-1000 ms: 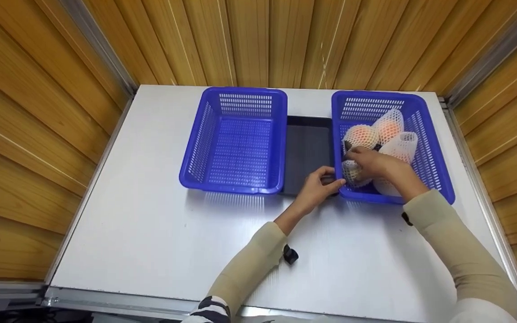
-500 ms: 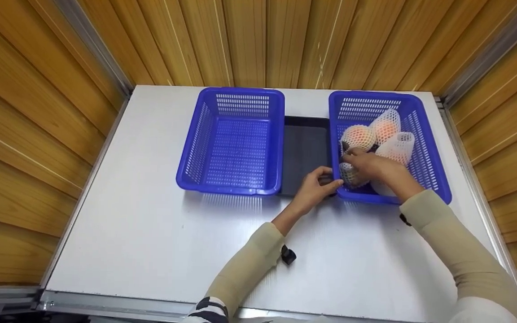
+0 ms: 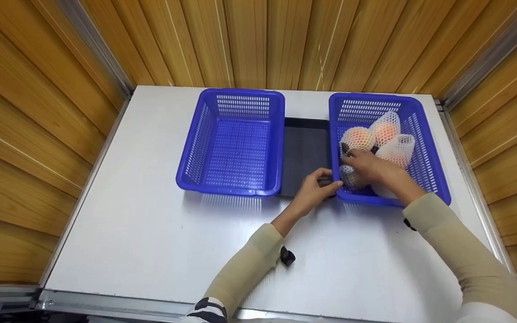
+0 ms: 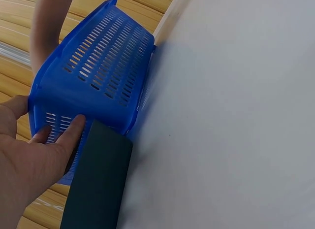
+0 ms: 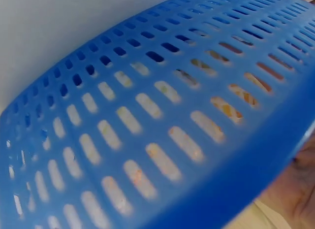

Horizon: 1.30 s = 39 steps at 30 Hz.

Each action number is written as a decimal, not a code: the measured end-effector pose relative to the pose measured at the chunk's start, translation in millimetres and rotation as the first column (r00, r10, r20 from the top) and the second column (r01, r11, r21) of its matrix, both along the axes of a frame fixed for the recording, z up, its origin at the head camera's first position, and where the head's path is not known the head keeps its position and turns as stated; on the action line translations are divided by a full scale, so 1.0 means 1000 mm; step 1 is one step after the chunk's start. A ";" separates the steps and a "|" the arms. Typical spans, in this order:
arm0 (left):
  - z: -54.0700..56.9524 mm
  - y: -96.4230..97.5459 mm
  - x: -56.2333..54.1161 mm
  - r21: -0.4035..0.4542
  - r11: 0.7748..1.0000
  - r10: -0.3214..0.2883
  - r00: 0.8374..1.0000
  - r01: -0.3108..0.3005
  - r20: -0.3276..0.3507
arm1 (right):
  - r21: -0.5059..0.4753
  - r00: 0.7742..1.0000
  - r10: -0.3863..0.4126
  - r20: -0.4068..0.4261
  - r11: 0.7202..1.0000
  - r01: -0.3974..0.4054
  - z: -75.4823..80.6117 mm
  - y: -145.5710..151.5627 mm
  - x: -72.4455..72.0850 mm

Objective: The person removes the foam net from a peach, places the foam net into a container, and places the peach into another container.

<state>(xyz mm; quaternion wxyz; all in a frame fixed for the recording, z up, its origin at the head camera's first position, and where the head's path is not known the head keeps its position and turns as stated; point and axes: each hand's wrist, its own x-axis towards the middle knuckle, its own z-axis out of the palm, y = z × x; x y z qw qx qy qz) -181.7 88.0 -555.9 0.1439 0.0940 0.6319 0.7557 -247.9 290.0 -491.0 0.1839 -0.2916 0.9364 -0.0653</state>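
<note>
Several round fruits in white foam netting lie in the right blue basket (image 3: 433, 152), with orange-red showing through the mesh. My right hand (image 3: 373, 168) reaches over its front wall, fingers curled over a netted fruit (image 3: 353, 179) at the front left; its fingertips are partly hidden. Just beyond them is another netted fruit (image 3: 358, 138). My left hand (image 3: 314, 186) touches the basket's near left corner from outside. In the left wrist view, spread fingers of the left hand (image 4: 34, 155) meet the basket's rim and outer wall. The right wrist view mostly shows the slotted basket wall (image 5: 162, 115), pale netting behind it.
A second blue basket (image 3: 238, 152) with nothing in it stands to the left on the white table (image 3: 142, 215). Between the baskets lies a shallow black tray (image 3: 305, 152). Wooden panels (image 3: 285, 40) enclose the table at the back and both sides.
</note>
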 end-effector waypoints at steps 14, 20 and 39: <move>-0.002 -0.003 0.003 0.008 1.000 0.002 1.000 -0.002 -0.005 | -0.168 0.994 -0.106 -0.039 0.981 0.098 0.025 0.012 0.023; -0.003 -0.003 0.003 -0.004 1.000 -0.003 1.000 0.003 -0.021 | -0.294 0.975 -0.192 -0.115 0.944 0.151 0.032 0.013 0.032; 0.000 -0.004 0.001 -0.064 0.998 -0.028 0.999 0.026 -0.030 | -0.442 0.930 -0.303 -0.209 0.877 0.186 0.051 0.011 0.060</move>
